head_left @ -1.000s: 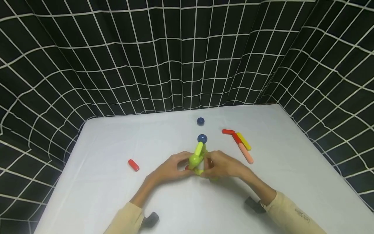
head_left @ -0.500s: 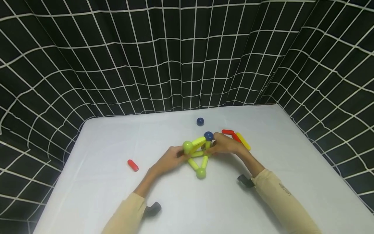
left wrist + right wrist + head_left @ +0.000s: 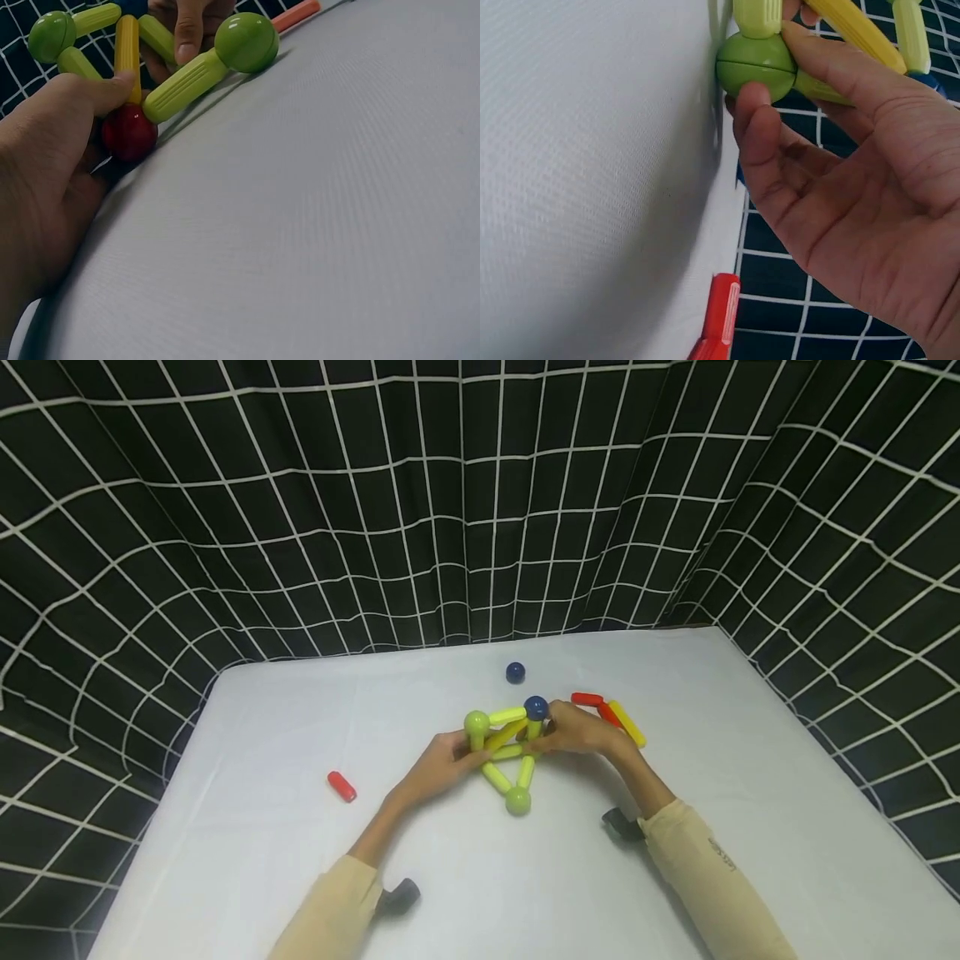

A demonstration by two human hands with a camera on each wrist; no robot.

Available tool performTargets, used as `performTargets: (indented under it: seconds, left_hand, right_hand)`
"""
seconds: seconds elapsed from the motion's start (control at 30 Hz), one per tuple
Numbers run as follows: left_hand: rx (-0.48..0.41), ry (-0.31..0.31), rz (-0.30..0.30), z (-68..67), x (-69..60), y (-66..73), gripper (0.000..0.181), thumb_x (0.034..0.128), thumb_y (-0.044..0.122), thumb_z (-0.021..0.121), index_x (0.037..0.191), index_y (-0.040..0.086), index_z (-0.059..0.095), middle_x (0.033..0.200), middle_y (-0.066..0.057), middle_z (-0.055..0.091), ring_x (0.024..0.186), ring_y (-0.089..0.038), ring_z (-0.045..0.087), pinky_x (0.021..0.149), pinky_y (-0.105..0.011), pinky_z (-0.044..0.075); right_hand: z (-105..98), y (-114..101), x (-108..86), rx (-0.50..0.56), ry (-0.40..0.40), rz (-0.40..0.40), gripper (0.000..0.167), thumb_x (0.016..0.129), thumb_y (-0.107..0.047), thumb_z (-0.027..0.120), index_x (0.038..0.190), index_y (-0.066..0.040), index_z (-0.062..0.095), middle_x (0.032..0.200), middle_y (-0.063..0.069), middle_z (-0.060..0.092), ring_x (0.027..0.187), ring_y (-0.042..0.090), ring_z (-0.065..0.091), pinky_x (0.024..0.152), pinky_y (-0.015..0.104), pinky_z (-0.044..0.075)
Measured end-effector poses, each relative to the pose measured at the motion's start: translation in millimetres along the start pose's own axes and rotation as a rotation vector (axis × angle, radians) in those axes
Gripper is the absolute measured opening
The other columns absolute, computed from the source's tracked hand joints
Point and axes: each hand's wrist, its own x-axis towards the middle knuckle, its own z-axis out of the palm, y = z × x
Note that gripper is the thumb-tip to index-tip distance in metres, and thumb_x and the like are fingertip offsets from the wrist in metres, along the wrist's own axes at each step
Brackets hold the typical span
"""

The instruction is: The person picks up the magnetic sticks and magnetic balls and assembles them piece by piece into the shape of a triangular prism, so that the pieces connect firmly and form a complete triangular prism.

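A structure of green rods, a yellow rod (image 3: 507,734) and balls stands on the white table between both hands. The left hand (image 3: 441,767) grips its left side; in the left wrist view its thumb lies on the yellow rod (image 3: 127,45) just above a red ball (image 3: 130,132). At the right side, the right hand (image 3: 576,727) pinches a lower green ball (image 3: 756,66) with thumb and fingers, below the upper blue ball (image 3: 536,708). Another green ball (image 3: 517,801) forms the near corner, and one more (image 3: 477,723) tops the left side.
A loose blue ball (image 3: 515,672) lies behind the structure. Red rods (image 3: 587,699) and a yellow rod (image 3: 627,723) lie to the right, partly beside the right hand. One red rod (image 3: 342,786) lies at the left. A grid-patterned dark curtain (image 3: 465,510) stands behind the table.
The structure has been turned, bringing a green corner ball toward the near side and the blue ball up at the right. The right hand has moved back and right, over the pink rod's spot.
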Motion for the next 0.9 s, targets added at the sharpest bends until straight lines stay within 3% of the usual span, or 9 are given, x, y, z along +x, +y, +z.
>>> performTargets:
  seconds: [0.3,0.57,0.9]
  left_hand:
    - [0.029,0.028,-0.015,1.5,-2.4,-2.0,0.04,0.0991,0.025,0.071,0.136,0.011,0.067,0.137,-0.009,0.072,0.132,-0.027,0.066,0.117,-0.047,0.049]
    - [0.025,0.025,0.01,0.6,-2.8,-4.1,0.037,0.1004,0.024,0.069,0.134,0.008,0.068,0.133,-0.011,0.073,0.129,-0.028,0.068,0.114,-0.047,0.051]
    - [0.033,0.041,-0.002,-0.3,-2.1,-2.7,0.038,0.0991,0.026,0.072,0.133,0.01,0.069,0.127,-0.01,0.076,0.12,-0.027,0.073,0.107,-0.042,0.057]
  right_hand:
    - [0.6,0.0,-4.5,-0.034,-0.024,0.022,0.034,0.09,-0.026,0.083,0.117,-0.007,0.075,0.1,0.007,0.075,0.084,0.017,0.063,0.077,0.028,0.058]
    - [1.2,2.7,-5.8,-0.044,-0.024,0.04,0.038,0.09,-0.029,0.083,0.121,-0.009,0.073,0.113,0.012,0.075,0.097,0.021,0.068,0.086,0.033,0.063]
    - [0.0,2.5,-4.7,-0.02,-0.028,0.044,0.034,0.092,-0.024,0.081,0.12,-0.007,0.075,0.099,0.008,0.077,0.078,0.016,0.065,0.075,0.029,0.062]
